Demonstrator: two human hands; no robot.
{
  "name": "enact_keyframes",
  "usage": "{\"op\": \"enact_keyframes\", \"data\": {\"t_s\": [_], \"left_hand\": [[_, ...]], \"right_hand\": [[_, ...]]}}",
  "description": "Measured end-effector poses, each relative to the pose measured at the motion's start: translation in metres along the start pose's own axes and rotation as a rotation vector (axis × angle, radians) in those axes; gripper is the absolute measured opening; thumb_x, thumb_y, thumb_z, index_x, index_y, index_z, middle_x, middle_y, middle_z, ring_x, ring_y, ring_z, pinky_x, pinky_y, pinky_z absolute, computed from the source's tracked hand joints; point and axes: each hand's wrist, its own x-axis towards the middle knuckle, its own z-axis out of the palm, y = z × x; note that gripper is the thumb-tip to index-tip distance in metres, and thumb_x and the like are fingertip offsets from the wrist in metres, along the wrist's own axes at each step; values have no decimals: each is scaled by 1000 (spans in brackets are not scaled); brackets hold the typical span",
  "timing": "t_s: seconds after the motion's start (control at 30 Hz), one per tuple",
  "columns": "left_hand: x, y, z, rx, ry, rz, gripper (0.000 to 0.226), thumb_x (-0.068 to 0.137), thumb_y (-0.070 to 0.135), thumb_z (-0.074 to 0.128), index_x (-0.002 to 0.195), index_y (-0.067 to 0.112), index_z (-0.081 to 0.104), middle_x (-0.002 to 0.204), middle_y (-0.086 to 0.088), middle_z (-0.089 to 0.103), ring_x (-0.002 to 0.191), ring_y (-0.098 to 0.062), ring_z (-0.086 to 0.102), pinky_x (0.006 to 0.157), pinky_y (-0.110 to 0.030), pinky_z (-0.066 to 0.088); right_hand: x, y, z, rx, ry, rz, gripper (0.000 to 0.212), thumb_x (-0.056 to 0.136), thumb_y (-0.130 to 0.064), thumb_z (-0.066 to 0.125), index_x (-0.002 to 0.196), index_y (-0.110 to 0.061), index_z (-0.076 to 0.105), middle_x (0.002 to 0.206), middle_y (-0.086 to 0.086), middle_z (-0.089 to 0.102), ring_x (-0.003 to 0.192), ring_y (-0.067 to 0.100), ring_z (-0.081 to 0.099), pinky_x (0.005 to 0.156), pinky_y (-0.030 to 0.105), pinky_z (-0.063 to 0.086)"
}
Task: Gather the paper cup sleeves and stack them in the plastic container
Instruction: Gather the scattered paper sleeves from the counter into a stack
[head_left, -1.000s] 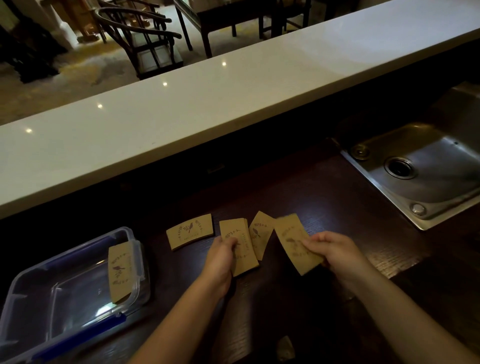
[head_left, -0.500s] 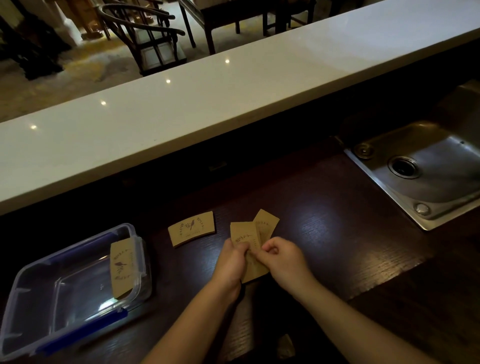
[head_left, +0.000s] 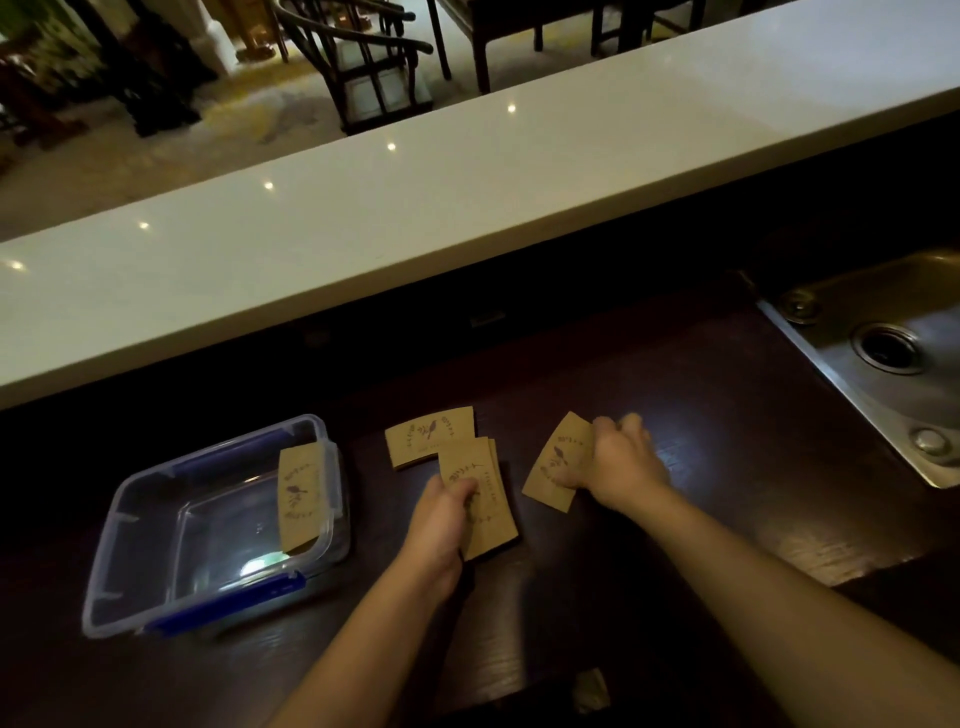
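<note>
The left hand has its grip closed on a small stack of sleeves at lower centre of the frame, thumb on top, the edges fanned slightly. The right hand pinches a single sleeve just right of that stack, its lower edge apparently on the dark tabletop. One loose sleeve lies flat just above the stack, partly under it. Another sleeve leans against the right wall of the plastic container at lower left.

The likely trouble: the fanned stack could splay or shed a piece as another is slid in, since the cardboard is thin and the hold is one-sided. The leaning sleeve may block a flat stack.

The held stack runs lengthwise up the frame, tilted slightly left; the single sleeve tilts toward upper right; the loose one lies across, left to right.
</note>
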Motion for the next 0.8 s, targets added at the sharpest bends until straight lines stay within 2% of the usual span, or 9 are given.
{"op": "enact_keyframes", "data": {"t_s": [0.1,0.2,0.27,0.33,0.43,0.57,0.67,0.73,0.8], "left_hand": [[0,3,-6,-17,10,-9,22,93,24,51,111,15,59,101,-11,69,92,-27,65,71,-41,54],[0,9,-7,-53,-16,-21,29,93,33,51,115,16,59,108,-12,69,101,-28,65,87,-47,53],[-1,13,-3,-75,-45,-36,34,94,40,48,116,17,61,111,-11,70,104,-28,65,94,-49,50],[-2,16,3,-67,-100,-52,42,94,47,44,116,18,64,114,-10,70,107,-28,64,98,-51,47],[-2,19,18,-21,-200,-69,53,95,53,36,119,17,65,117,-12,70,109,-29,64,101,-54,45],[-7,21,45,15,-356,-99,53,96,52,35,120,15,64,117,-14,70,110,-30,64,99,-51,47],[-11,18,57,131,-421,-52,36,94,30,51,124,12,55,116,-16,66,105,-29,63,88,-45,51],[-12,16,60,259,-451,-2,36,89,10,53,125,10,49,108,-14,65,95,-25,63,79,-39,53],[-13,13,61,350,-477,24,37,87,1,48,123,11,48,101,-9,63,88,-20,62,75,-34,53]], "right_hand": [[2,5,-3,194,30,41,48,72,-37,80,107,-14,56,117,10,51,104,28,54,82,39,48],[6,12,-19,777,-38,127,11,85,-12,67,95,-10,64,105,18,70,77,19,62,66,31,50],[4,19,-36,1086,-101,152,13,87,-4,63,99,-2,66,97,19,73,69,15,62,61,24,49],[-2,20,-53,1223,-152,88,16,87,-1,61,101,1,67,86,13,74,69,14,66,58,21,51],[-14,12,-66,1155,-214,-67,11,85,-2,65,94,-5,70,76,4,76,65,10,69,55,18,53],[-22,0,-57,941,-163,-151,10,81,-5,71,84,-14,71,64,-2,71,55,5,63,51,17,50],[-23,2,-41,782,-67,-154,15,79,-10,73,78,-24,68,63,-4,64,48,1,58,48,16,46],[-23,7,-31,655,34,-145,16,76,-18,75,74,-30,65,73,-6,60,58,4,58,55,20,45],[-23,14,-25,565,95,-159,18,73,-25,76,74,-36,62,86,-9,54,72,4,57,62,19,42]]}}
